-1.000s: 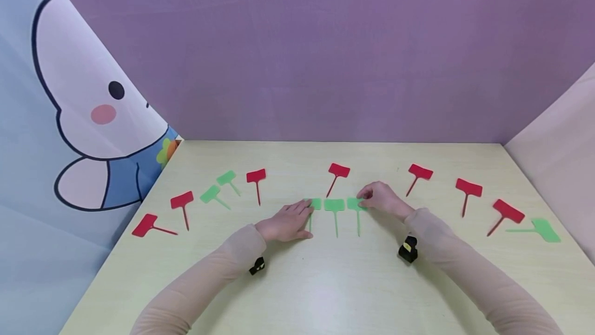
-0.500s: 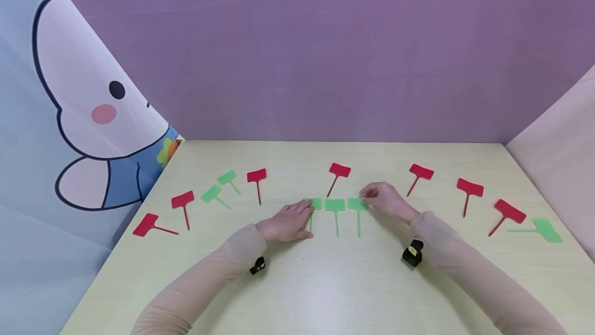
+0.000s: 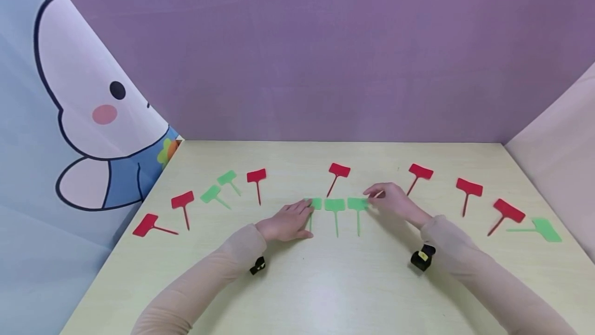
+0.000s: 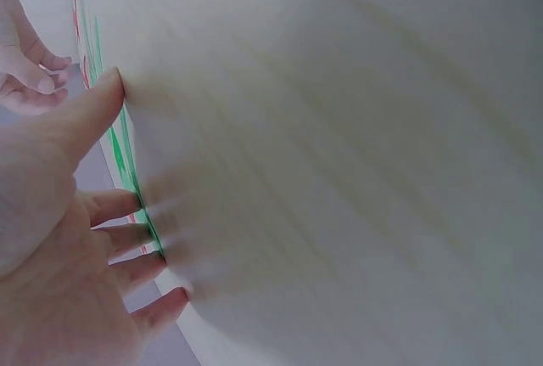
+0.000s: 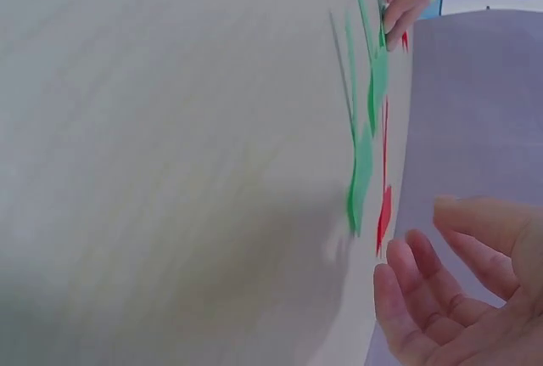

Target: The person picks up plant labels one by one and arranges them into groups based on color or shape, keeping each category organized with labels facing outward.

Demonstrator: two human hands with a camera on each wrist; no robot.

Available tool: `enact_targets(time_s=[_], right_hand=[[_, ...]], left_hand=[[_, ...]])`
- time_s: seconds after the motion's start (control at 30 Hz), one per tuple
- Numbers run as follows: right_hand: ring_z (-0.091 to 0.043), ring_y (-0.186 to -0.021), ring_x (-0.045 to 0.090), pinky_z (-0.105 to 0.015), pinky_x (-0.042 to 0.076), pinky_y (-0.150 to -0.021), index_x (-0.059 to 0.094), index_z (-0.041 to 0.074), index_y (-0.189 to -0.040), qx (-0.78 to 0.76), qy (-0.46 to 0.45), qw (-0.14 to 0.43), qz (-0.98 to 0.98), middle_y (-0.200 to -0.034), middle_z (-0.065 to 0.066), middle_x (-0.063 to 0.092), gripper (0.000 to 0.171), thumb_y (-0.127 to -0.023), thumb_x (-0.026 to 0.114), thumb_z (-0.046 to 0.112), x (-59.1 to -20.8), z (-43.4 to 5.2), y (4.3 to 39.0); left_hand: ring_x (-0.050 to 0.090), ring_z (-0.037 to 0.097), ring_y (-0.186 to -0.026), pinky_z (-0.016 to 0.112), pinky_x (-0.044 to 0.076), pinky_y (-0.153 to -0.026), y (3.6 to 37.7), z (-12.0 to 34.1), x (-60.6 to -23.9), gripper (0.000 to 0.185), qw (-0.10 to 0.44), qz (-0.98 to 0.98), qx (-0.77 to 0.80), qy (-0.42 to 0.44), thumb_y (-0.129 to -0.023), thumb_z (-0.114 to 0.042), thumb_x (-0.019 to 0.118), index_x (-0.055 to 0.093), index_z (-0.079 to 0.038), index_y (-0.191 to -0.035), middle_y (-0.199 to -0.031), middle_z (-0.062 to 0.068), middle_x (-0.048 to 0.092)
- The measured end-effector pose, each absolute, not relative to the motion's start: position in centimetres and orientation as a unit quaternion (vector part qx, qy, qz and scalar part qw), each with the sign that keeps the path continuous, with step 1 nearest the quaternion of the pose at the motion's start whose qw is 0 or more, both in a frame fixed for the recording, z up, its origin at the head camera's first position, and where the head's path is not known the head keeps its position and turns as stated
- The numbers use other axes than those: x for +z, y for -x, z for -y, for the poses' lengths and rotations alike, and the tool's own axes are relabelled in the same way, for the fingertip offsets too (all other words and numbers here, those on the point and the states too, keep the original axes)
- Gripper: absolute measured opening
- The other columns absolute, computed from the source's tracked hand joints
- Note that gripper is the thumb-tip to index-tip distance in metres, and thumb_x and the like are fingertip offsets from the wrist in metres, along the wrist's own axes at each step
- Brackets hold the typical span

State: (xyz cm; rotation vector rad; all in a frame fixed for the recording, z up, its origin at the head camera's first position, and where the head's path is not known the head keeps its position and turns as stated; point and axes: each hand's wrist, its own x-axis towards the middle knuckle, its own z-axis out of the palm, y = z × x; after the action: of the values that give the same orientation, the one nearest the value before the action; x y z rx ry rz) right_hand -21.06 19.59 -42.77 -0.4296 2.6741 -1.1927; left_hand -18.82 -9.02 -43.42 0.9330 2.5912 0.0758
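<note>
Three green T-shaped plant labels lie in a row at mid-table: a left green label (image 3: pixel 316 203), a middle green label (image 3: pixel 334 205) and a right green label (image 3: pixel 357 204). My left hand (image 3: pixel 287 221) rests with spread fingers on the left one and covers part of its head. In the left wrist view its fingertips (image 4: pixel 153 256) press at the green label's edge. My right hand (image 3: pixel 389 202) hovers just right of the right label, its fingers loosely bent. Nothing lies between its thumb and fingers in the right wrist view (image 5: pixel 458 289).
Several red plant labels form an arc, among them a red label (image 3: pixel 339 170) behind the row and another red label (image 3: pixel 420 172) beyond my right hand. Two green labels, one of them this green label (image 3: pixel 211 193), lie left; another green label (image 3: pixel 546 229) lies far right. A purple backdrop (image 3: pixel 344 66) stands behind.
My right hand has let go of the right green label and drawn away slightly to the right. The left hand and the labels stay where they were.
</note>
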Motion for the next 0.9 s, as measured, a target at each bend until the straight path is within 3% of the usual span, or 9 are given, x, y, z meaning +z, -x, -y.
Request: enact_targets(time_s=[0.37,0.6,0.9], right_hand=[[-0.023,-0.079,0.058,-0.03,0.047,-0.069,0.062,-0.006,-0.102,-0.39,0.164,0.062,-0.904,-0.095,-0.017,0.062,0.022,-0.084,0.058,0.007,-41.9,-21.5,20.4],[-0.02,-0.076,0.058,-0.024,0.047,-0.06,0.062,-0.005,-0.103,-0.395,0.146,0.059,-0.905,-0.097,-0.018,0.062,0.023,-0.084,0.058,0.008,-41.3,-22.8,19.8],[-0.029,-0.079,0.059,-0.029,0.051,-0.065,0.058,-0.008,-0.108,-0.405,0.138,0.063,-0.902,-0.1,-0.02,0.06,0.028,-0.085,0.058,0.007,-40.1,-24.9,18.6]], left_hand=[[0.011,0.024,-0.134,0.041,0.019,-0.106,19.0,9.0,-43.7,0.069,0.189,-0.923,0.022,-0.334,-0.088,-0.045,0.046,0.022,-0.005,-0.139,-0.147,0.01,0.012],[0.01,0.023,-0.134,0.041,0.018,-0.106,19.0,9.1,-44.0,0.069,0.189,-0.923,0.02,-0.333,-0.088,-0.046,0.045,0.022,-0.005,-0.139,-0.147,0.01,0.011],[0.01,0.023,-0.134,0.041,0.018,-0.106,19.0,9.1,-44.0,0.069,0.189,-0.923,0.021,-0.334,-0.088,-0.046,0.045,0.021,-0.005,-0.139,-0.147,0.01,0.011]])
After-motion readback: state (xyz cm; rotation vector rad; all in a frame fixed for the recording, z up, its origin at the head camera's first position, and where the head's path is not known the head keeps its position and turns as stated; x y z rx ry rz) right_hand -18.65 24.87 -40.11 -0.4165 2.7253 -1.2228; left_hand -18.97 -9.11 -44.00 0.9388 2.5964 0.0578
